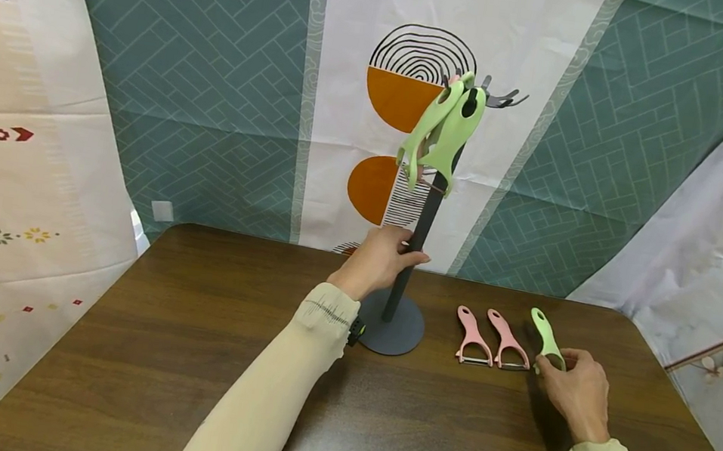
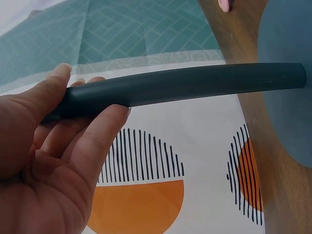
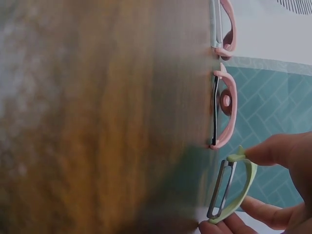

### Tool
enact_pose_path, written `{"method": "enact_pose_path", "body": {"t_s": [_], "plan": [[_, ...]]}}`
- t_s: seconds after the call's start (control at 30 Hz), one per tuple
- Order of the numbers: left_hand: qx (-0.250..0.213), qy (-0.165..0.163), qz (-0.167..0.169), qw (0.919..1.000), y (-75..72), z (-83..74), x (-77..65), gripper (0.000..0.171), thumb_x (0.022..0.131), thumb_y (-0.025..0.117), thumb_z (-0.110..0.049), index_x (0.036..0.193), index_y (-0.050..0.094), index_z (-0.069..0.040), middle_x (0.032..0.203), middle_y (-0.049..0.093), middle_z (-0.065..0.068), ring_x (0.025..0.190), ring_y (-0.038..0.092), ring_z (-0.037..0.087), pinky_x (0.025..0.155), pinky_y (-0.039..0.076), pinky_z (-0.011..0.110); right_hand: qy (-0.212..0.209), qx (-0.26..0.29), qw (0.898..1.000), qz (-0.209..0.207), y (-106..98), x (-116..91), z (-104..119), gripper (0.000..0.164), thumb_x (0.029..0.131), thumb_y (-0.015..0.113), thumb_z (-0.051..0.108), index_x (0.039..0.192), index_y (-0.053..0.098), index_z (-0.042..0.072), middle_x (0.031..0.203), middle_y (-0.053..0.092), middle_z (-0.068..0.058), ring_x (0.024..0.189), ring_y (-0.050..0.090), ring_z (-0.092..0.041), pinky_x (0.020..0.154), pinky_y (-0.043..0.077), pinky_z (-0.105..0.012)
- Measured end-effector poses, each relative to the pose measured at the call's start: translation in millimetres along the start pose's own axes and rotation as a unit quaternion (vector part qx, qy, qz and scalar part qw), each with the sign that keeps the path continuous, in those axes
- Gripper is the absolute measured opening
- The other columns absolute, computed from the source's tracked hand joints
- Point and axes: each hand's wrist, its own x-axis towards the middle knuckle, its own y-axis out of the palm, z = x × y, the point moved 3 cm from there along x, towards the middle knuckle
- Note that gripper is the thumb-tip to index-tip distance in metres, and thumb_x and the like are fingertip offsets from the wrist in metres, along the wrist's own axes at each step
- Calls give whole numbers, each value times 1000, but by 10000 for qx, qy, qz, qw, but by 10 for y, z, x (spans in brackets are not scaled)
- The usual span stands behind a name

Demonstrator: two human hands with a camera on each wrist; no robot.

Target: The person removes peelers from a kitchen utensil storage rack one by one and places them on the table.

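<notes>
My left hand [image 1: 376, 262] holds the dark pole [image 1: 427, 215] of an upright stand, with fingers and thumb round it; the left wrist view shows this grip on the pole [image 2: 185, 83] close up. Green peelers [image 1: 460, 128] hang from the stand's top, and a bit of pink shows behind them. At the right, my right hand [image 1: 580, 391] pinches a green peeler [image 1: 545, 332] by its blade end. The right wrist view has thumb and fingers on either side of that peeler's head [image 3: 243, 190]. Two pink peelers [image 1: 471, 331] lie to its left.
The stand's round grey base [image 1: 391, 332] sits on the brown wooden table [image 1: 180, 354]. Bare hooks [image 1: 504, 99] stick out to the right at its top. Patterned cloth [image 1: 215, 84] hangs behind the table, with more cloth at both sides.
</notes>
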Motion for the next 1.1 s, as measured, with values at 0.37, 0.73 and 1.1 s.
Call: {"method": "enact_pose_path", "body": {"t_s": [0.37, 0.73, 1.1], "plan": [[154, 54, -32, 9999, 1, -10, 15, 26, 100, 66, -33, 99, 68, -7, 94, 73, 10, 75, 61, 16, 63, 49, 24, -80, -168, 9998, 22, 3, 43, -13, 56, 95, 65, 31, 128, 56, -13, 118, 63, -36, 99, 61, -46, 76, 48, -49], [34, 63, -14, 10000, 0, 3, 11, 26, 101, 66, -33, 100, 68, -7, 94, 73, 11, 74, 60, 16, 63, 48, 24, -63, -304, 9995, 85, 15, 80, 24, 56, 93, 65, 32, 126, 58, -13, 120, 62, -37, 98, 61, -46, 73, 48, -47], [40, -52, -33, 10000, 15, 4, 2, 25, 101, 66, -33, 100, 68, -8, 93, 75, 12, 73, 60, 16, 63, 48, 24, -59, -381, 9992, 126, 30, 77, 33, 55, 93, 66, 32, 125, 59, -12, 119, 62, -37, 94, 60, -45, 70, 46, -45]]}}
